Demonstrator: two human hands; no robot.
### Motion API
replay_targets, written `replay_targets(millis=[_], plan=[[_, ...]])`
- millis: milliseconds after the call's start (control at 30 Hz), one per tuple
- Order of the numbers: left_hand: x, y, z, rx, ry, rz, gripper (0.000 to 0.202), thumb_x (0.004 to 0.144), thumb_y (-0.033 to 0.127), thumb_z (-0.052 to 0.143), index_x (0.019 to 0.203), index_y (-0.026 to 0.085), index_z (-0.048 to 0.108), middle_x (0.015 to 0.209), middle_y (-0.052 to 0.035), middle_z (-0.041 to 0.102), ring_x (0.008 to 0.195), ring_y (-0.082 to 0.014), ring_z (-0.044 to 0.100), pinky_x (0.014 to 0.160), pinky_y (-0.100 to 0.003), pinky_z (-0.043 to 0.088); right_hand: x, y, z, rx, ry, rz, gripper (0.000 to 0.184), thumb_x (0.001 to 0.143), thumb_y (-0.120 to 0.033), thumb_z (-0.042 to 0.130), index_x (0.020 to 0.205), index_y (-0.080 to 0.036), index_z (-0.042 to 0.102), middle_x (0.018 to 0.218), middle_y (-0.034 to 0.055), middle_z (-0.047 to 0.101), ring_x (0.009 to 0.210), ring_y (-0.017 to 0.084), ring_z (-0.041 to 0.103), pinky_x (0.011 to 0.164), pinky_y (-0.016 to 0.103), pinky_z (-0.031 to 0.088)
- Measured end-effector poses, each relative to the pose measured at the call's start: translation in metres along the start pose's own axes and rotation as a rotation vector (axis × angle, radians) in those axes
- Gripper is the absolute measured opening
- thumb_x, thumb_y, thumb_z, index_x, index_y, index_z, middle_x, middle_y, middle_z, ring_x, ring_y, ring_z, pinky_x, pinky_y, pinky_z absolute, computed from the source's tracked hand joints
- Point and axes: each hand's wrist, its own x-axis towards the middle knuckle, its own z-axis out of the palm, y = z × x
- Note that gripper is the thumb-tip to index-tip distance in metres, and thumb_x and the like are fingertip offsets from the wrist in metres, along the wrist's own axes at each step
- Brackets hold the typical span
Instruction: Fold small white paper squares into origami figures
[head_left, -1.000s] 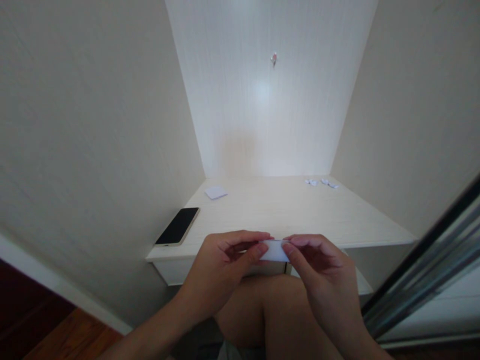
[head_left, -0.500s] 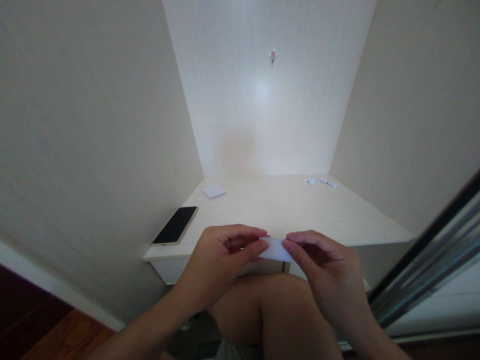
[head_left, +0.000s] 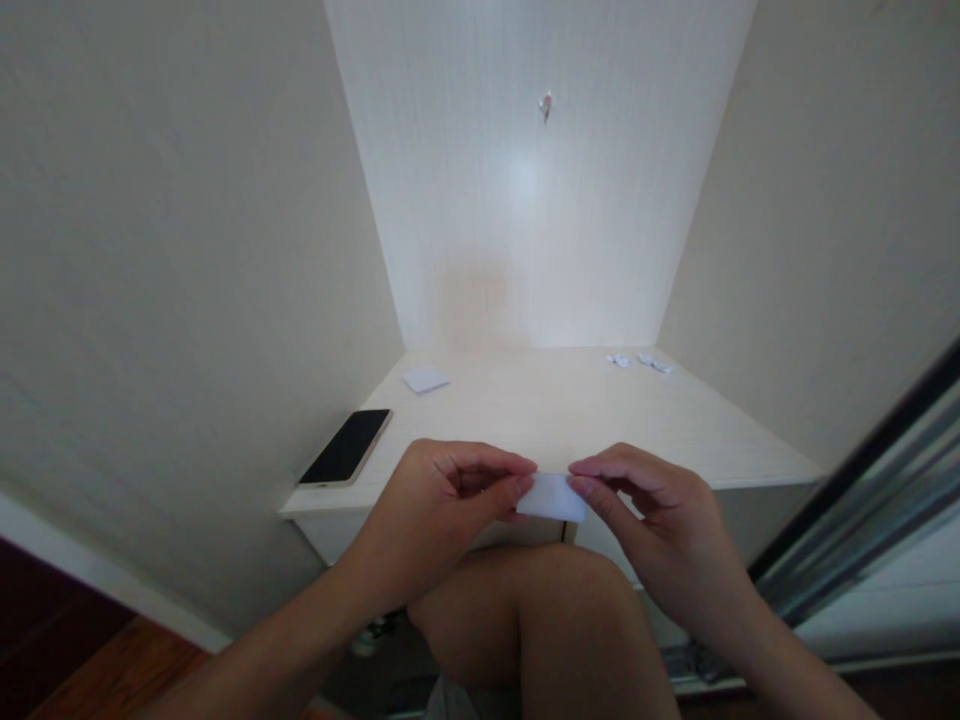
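Small white paper [head_left: 551, 497] is up in the air btwn my two hands, above my knees [head_left: 536, 610] and across the desk's [head_left: 570, 410] front edge in my view; can't tell if it's over the edge or just my side of it. L hand [head_left: 442, 510]: thumb & index closed in a pinch on the paper's L end, other fingers curled behind. R hand [head_left: 660, 510]: thumb & index pinched at the upper R corner, palm loosely open, lower R corner of paper hanging free.

Handling: looks v. light, thin, prob. folded, so stiffer than one sheet but easy to crease or tear. Smooth face, might slip a bit; a light fingertip pinch at the ends/corners seems best, no squeezing the middle.

Edges: desk's front edge runs just behind the paper, drawer fronts [head_left: 517, 535] below. Phone [head_left: 346, 447] lies at the front L corner, by the L wall [head_left: 225, 300]; folded white sheet [head_left: 425, 379] nearer the back L corner. Tiny white bits [head_left: 637, 362] sit near the back R corner. Most room is mid-desk & toward the R edge; L elbow side's tighter. Metal rail [head_left: 862, 470] stands off to my R, so mind that arm.
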Motion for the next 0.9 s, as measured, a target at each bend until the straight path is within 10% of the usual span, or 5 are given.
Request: replay_targets(millis=[500,900], plan=[[0.003,-0.001,-0.001,0.059,-0.035,0.015,0.008,0.082,0.023,0.078,0.088,0.021,0.082,0.076,-0.0011,0.08,0.065,-0.0135,0.074,0.061,-0.017,0.059,0.02,-0.003,0.002,0.168,-0.202,0.163,0.011,0.09,-0.025,0.07,0.093,-0.025,0.081,0.084,0.0014,0.079,0.08,0.019,0.072,0.071,0.032,0.056],[0.012,-0.005,-0.005,0.097,-0.074,0.005,0.007,0.081,0.023,0.077,0.086,0.025,0.082,0.073,0.0011,0.079,0.06,-0.0142,0.073,0.055,-0.019,0.059,0.036,-0.014,-0.009,-0.139,-0.382,0.151,0.017,0.092,-0.016,0.063,0.084,-0.022,0.077,0.076,-0.0027,0.075,0.068,0.012,0.063,0.06,0.024,0.044]])
